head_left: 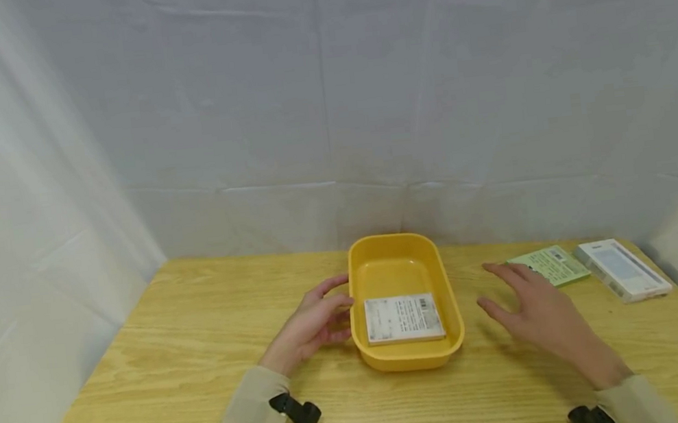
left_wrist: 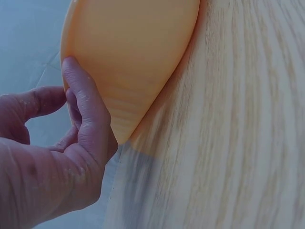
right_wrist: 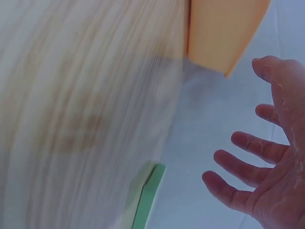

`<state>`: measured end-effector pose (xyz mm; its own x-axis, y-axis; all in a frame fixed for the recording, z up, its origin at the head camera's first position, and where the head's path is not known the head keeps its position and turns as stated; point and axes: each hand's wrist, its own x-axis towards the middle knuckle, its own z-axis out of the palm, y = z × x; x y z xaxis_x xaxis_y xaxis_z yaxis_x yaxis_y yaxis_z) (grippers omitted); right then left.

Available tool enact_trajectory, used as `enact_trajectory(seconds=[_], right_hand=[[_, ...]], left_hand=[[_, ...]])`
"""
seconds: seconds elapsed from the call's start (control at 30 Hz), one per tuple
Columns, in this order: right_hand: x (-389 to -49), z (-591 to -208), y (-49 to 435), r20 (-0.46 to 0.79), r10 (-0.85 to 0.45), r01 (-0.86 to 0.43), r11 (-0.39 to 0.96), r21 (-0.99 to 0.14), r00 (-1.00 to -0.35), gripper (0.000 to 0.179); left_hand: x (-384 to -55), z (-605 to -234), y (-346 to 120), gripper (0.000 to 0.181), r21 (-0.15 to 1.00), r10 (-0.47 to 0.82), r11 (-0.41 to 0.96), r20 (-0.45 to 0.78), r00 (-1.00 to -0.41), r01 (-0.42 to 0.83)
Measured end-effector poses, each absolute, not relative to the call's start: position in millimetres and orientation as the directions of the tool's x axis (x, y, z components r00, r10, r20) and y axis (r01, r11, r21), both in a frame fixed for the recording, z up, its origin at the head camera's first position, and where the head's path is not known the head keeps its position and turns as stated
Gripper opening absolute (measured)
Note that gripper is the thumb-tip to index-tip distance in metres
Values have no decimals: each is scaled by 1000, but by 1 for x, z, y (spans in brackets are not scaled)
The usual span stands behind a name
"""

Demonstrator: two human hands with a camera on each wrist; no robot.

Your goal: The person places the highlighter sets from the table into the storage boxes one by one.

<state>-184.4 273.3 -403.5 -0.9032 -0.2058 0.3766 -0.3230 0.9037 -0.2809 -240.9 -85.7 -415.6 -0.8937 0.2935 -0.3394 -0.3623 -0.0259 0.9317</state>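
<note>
An orange-yellow plastic basin point(head_left: 405, 355) stands on the wooden table. Inside it lies a small white and grey book point(head_left: 404, 318) with printed text and a barcode, toward the near end. My left hand point(head_left: 319, 318) is at the basin's left side, its bent fingertips right at the outer wall, as the left wrist view also shows. To the right of the basin, my right hand point(head_left: 535, 311) hovers over the table with spread fingers and nothing in them. Its fingers partly cover a green book point(head_left: 558, 264) behind it; the right wrist view shows this book's green edge point(right_wrist: 148, 198).
At the far right lies a white flat box point(head_left: 624, 270) beside the green book. Pale hanging sheets point(head_left: 278, 107) enclose the table point(head_left: 163, 368) at the back and sides. The basin's far end stands close to the back sheet.
</note>
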Motion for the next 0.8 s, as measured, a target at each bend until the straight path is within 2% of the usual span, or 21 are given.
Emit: enact_trajectory(seconds=[0.23, 0.43, 0.63, 0.8], right_hand=[[-185, -406, 291, 479, -242, -346, 928, -141, -844, 59], [-185, -407, 305, 483, -245, -326, 941, -91, -841, 60], [-183, -405, 316, 427, -216, -281, 955, -93, -878, 60], [-184, -406, 325, 455, -235, -284, 958, -41, -859, 62]], left_hand=[[-241, -415, -86, 58, 933, 300, -26, -336, -893, -360], [-241, -415, -86, 58, 933, 304, -24, -335, -892, -359], [-241, -415, -86, 59, 933, 307, -29, -333, -891, -359], [-240, -415, -86, 59, 934, 307, -29, -331, -892, -357]])
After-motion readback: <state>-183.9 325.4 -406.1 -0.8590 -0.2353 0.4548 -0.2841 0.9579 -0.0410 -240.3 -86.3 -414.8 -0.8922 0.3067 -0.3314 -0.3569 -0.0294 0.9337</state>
